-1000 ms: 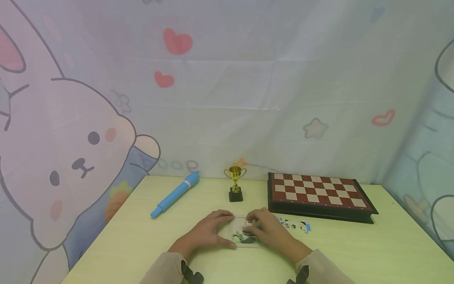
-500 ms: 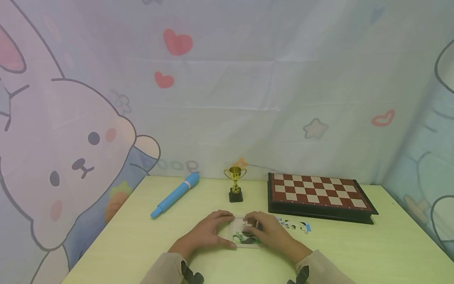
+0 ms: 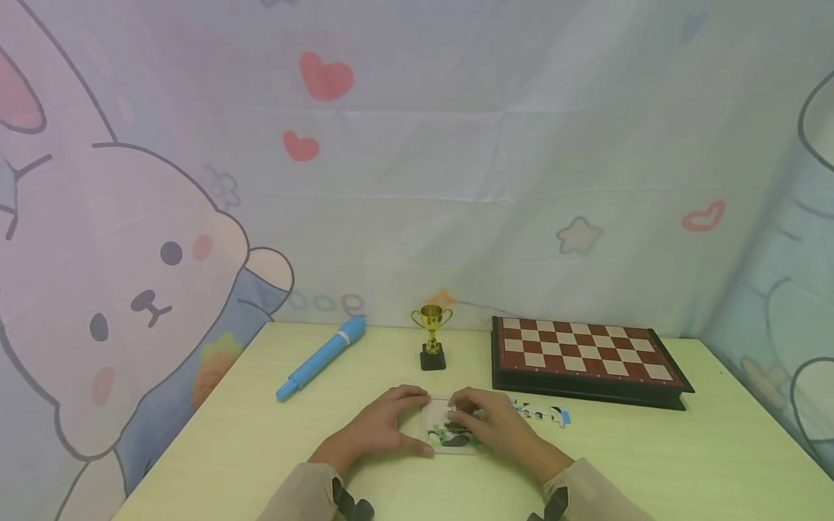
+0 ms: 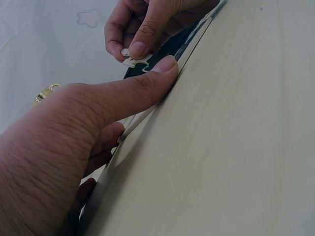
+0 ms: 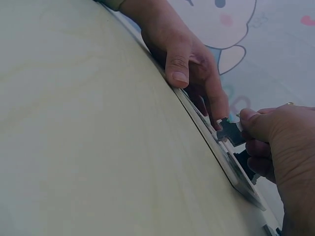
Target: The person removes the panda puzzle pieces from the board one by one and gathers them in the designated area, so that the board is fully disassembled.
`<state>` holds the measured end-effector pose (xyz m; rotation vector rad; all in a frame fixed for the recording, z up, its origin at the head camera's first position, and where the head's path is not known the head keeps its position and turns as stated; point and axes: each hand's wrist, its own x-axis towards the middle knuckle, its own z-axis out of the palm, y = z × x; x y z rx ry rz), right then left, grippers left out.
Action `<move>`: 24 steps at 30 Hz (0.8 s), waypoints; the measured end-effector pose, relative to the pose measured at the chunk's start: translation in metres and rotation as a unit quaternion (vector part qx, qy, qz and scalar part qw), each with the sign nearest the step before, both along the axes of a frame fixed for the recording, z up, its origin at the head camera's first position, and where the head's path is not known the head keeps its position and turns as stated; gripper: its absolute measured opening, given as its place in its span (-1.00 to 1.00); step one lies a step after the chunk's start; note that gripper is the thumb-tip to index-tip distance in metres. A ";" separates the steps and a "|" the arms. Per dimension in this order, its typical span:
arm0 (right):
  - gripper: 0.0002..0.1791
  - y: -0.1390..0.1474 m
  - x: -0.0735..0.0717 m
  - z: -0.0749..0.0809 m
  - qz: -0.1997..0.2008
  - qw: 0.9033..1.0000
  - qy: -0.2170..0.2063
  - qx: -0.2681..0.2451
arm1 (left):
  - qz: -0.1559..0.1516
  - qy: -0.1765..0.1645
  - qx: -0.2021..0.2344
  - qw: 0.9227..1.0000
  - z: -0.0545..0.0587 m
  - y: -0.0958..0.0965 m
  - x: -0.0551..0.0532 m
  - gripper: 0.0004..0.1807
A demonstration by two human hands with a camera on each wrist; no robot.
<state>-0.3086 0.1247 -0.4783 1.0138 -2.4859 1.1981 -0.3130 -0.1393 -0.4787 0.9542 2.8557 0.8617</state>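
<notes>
A small square jigsaw puzzle tray (image 3: 456, 453) lies on the table, with a green, black and white picture partly filling it. My left hand (image 3: 378, 430) holds the tray's left side, thumb at the near corner and fingers by the far corner. Over the tray, my right hand (image 3: 502, 425) pinches a puzzle piece (image 5: 230, 132) between thumb and fingers; the right wrist view shows it tilted above the tray's surface. From the left wrist the same piece (image 4: 137, 62) shows a pale edge. The right hand hides the tray's right part.
More puzzle pieces (image 3: 542, 414) lie right of the right hand, in front of a checkered board box (image 3: 586, 351). A gold trophy cup (image 3: 433, 336) on a black base stands behind the tray. A blue stick-like thing (image 3: 322, 359) lies at the left. A patterned cloth hangs behind.
The right hand's fingers have shifted slightly over the tray, the index finger drawing a little nearer. The left hand has kept its place on the tray.
</notes>
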 end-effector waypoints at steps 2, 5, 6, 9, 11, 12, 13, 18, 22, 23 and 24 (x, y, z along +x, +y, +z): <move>-0.80 -0.001 0.000 0.000 0.004 1.000 0.006 -0.006 | 0.001 -0.003 0.003 1.000 0.000 -0.001 0.001 0.05; -0.80 -0.002 0.001 0.000 0.007 1.000 0.011 -0.014 | 0.001 -0.010 0.009 1.000 0.000 -0.002 0.002 0.05; -0.81 -0.002 0.001 -0.001 0.007 1.000 0.011 -0.016 | 0.001 -0.011 0.010 1.000 0.000 -0.002 0.002 0.05; -0.82 -0.001 0.001 -0.002 0.001 1.000 0.009 -0.019 | -0.001 -0.014 0.009 1.000 -0.001 -0.002 0.002 0.05; -0.83 0.002 0.002 -0.003 -0.005 1.000 0.006 -0.021 | -0.001 -0.012 0.008 1.000 -0.002 -0.002 0.002 0.05; -0.83 0.004 0.002 -0.003 -0.008 1.000 0.003 -0.021 | 0.000 -0.011 0.008 1.000 -0.003 -0.002 0.002 0.05; -0.82 0.006 0.003 -0.003 -0.011 1.000 0.000 -0.021 | 0.000 -0.011 0.009 1.000 -0.003 -0.002 0.002 0.05; -0.77 0.020 0.005 -0.002 -0.031 0.999 -0.016 -0.014 | 0.000 -0.011 0.012 1.000 -0.001 -0.001 0.002 0.05; -0.74 0.038 0.006 -0.002 -0.046 0.999 -0.021 -0.008 | 0.002 -0.005 0.008 1.000 0.000 0.000 0.001 0.05; -0.73 0.043 0.006 -0.002 -0.051 0.998 -0.021 -0.007 | 0.002 -0.005 0.006 1.000 0.000 0.000 0.001 0.05; -0.74 0.049 0.007 -0.003 -0.056 0.998 -0.024 -0.005 | 0.002 -0.005 0.006 1.000 0.000 0.000 0.001 0.05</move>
